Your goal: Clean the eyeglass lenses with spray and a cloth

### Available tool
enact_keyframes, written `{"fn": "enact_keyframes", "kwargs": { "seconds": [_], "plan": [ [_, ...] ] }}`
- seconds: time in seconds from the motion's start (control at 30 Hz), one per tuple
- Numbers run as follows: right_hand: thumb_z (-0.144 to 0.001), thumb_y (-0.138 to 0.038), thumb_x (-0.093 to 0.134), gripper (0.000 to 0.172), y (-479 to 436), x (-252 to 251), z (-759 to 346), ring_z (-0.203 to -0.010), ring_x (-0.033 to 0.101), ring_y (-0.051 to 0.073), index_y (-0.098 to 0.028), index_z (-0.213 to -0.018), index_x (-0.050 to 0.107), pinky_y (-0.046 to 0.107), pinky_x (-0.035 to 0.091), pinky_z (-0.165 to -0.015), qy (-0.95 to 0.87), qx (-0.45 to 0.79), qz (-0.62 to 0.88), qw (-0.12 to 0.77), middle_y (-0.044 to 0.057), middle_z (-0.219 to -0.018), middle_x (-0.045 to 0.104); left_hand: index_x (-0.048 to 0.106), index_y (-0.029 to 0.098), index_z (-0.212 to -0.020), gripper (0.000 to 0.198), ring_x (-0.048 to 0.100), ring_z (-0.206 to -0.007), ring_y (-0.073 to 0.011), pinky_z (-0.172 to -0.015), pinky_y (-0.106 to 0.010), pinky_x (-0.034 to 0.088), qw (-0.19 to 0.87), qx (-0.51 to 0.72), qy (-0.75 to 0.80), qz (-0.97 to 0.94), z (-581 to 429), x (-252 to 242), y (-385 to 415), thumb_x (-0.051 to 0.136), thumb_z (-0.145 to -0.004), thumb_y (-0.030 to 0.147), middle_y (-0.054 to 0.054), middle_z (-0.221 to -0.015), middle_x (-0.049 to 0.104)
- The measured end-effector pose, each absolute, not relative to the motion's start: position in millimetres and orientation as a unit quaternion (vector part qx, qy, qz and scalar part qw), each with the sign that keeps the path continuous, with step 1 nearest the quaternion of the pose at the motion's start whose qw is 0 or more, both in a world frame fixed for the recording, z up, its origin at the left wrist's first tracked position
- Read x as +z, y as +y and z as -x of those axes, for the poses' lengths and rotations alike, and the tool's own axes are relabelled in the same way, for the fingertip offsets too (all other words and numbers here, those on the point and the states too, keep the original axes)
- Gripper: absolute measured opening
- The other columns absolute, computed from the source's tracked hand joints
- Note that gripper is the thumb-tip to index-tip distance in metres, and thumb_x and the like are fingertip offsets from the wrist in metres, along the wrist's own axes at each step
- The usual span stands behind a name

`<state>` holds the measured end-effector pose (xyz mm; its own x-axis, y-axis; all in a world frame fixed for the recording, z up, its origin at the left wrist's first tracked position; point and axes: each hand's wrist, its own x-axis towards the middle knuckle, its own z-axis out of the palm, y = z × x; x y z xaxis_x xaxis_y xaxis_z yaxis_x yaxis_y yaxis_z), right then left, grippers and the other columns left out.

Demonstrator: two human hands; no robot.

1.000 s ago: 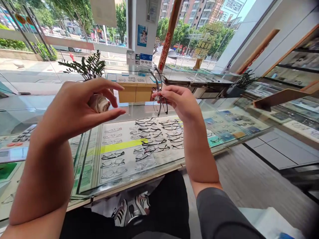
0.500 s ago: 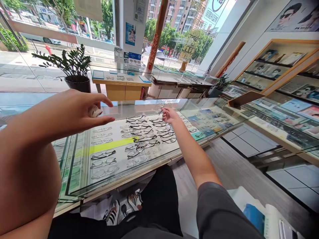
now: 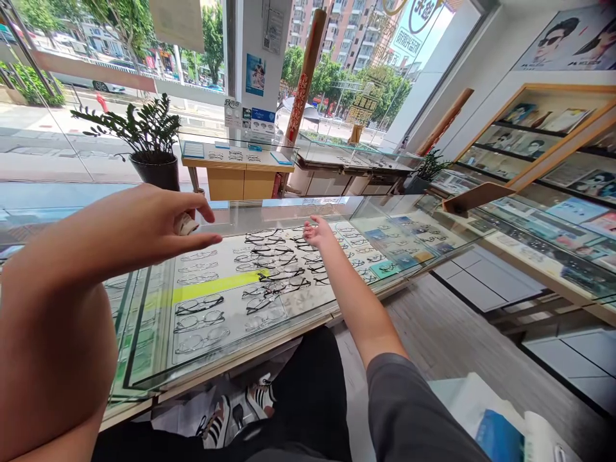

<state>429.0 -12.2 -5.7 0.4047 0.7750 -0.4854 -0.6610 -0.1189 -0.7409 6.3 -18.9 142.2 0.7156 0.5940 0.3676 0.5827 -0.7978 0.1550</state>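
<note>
My left hand (image 3: 144, 218) is raised large at the left, above the glass display counter (image 3: 231, 378). Its thumb and index finger are apart, while the other fingers curl round a crumpled white piece (image 3: 186, 224), perhaps tissue or cloth. My right hand (image 3: 317, 232) reaches over the far middle of the counter, fingers loosely bent and apart; nothing shows in it. Close below it are dark-framed eyeglasses (image 3: 315, 260) in rows. More eyeglasses (image 3: 199, 304) lie nearer me at the left, by a yellow strip (image 3: 216, 286).
A potted plant (image 3: 154, 170) stands beyond the counter at the left. Behind are a low display table (image 3: 226, 183) and the shop windows. At the right are a wooden-framed shelf (image 3: 524, 138) and another glass counter (image 3: 543, 256). A blue item (image 3: 498, 436) lies at lower right.
My right hand has shifted slightly left and its fingers have loosened from a pinch near a thin frame, which no longer shows there. My left hand keeps its pose.
</note>
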Motion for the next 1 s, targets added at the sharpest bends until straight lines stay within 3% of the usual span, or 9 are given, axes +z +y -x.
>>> {"fn": "enact_keyframes", "kwargs": {
  "seconds": [0.17, 0.37, 0.53, 0.63, 0.8, 0.9, 1.0],
  "plan": [
    [-0.115, -0.028, 0.044, 0.024, -12, -6, -426, -0.046, 0.035, 0.007, -0.024, -0.092, 0.046, 0.013, 0.028, -0.037, -0.057, 0.538, 0.525, 0.657, -0.006, -0.066, 0.05, 0.081, 0.029, -0.088, 0.057, 0.058, -0.049, -0.0184, -0.049, -0.026, 0.03, 0.013, 0.197, 0.311, -0.93, -7, 141, -18, 0.074, -0.083, 0.086, 0.003, -0.06, 0.069],
    [-0.111, -0.023, 0.049, 0.021, -29, 11, -417, -0.047, 0.035, 0.007, -0.023, -0.09, 0.051, 0.014, 0.028, -0.038, -0.108, 0.519, 0.548, 0.647, -0.005, -0.063, 0.05, 0.076, 0.027, -0.081, 0.056, 0.052, -0.042, -0.016, -0.044, -0.025, 0.028, 0.006, 0.197, 0.3, -0.934, -7, 138, -18, 0.076, -0.085, 0.083, 0.004, -0.054, 0.065],
    [-0.099, -0.018, 0.066, 0.002, -69, 32, -400, -0.049, 0.039, 0.007, -0.02, -0.099, 0.068, 0.016, 0.028, -0.04, -0.203, 0.476, 0.551, 0.654, -0.005, -0.064, 0.055, 0.07, 0.028, -0.067, 0.05, 0.05, -0.04, -0.0171, -0.044, -0.029, 0.027, 0.039, 0.173, 0.264, -0.948, -24, 139, -30, 0.068, -0.092, 0.071, 0.001, -0.051, 0.06],
    [-0.086, -0.013, 0.075, 0.012, -107, 36, -389, -0.053, 0.041, 0.007, -0.02, -0.096, 0.073, 0.015, 0.03, -0.044, -0.256, 0.446, 0.551, 0.657, -0.006, -0.063, 0.055, 0.065, 0.028, -0.062, 0.049, 0.049, -0.043, -0.0184, -0.05, -0.032, 0.03, 0.075, 0.134, 0.232, -0.961, -40, 137, -40, 0.065, -0.094, 0.065, -0.002, -0.052, 0.06],
    [-0.072, -0.022, 0.076, 0.025, -178, 23, -383, -0.066, 0.059, 0.011, -0.023, -0.097, 0.075, 0.022, 0.04, -0.054, -0.361, 0.328, 0.562, 0.669, -0.005, -0.074, 0.062, 0.07, 0.027, -0.068, 0.04, 0.055, -0.054, -0.0191, -0.061, -0.032, 0.039, 0.078, 0.076, 0.23, -0.967, -76, 121, -59, 0.064, -0.096, 0.055, -0.002, -0.057, 0.064],
    [-0.073, -0.03, 0.083, 0.03, -210, 1, -388, -0.076, 0.072, 0.016, -0.024, -0.101, 0.074, 0.025, 0.047, -0.061, -0.363, 0.314, 0.56, 0.676, -0.004, -0.08, 0.065, 0.081, 0.026, -0.091, 0.035, 0.067, -0.069, -0.0229, -0.064, -0.032, 0.038, 0.059, 0.017, 0.247, -0.967, -109, 102, -70, 0.061, -0.099, 0.053, -0.006, -0.078, 0.079],
    [-0.074, -0.033, 0.089, 0.034, -231, -25, -394, -0.083, 0.078, 0.019, -0.023, -0.102, 0.074, 0.027, 0.049, -0.067, -0.369, 0.322, 0.551, 0.676, -0.003, -0.079, 0.068, 0.082, 0.025, -0.111, 0.037, 0.072, -0.082, -0.0256, -0.068, -0.032, 0.04, 0.084, -0.033, 0.249, -0.964, -144, 79, -74, 0.06, -0.1, 0.053, -0.006, -0.084, 0.083]
  ]
}}
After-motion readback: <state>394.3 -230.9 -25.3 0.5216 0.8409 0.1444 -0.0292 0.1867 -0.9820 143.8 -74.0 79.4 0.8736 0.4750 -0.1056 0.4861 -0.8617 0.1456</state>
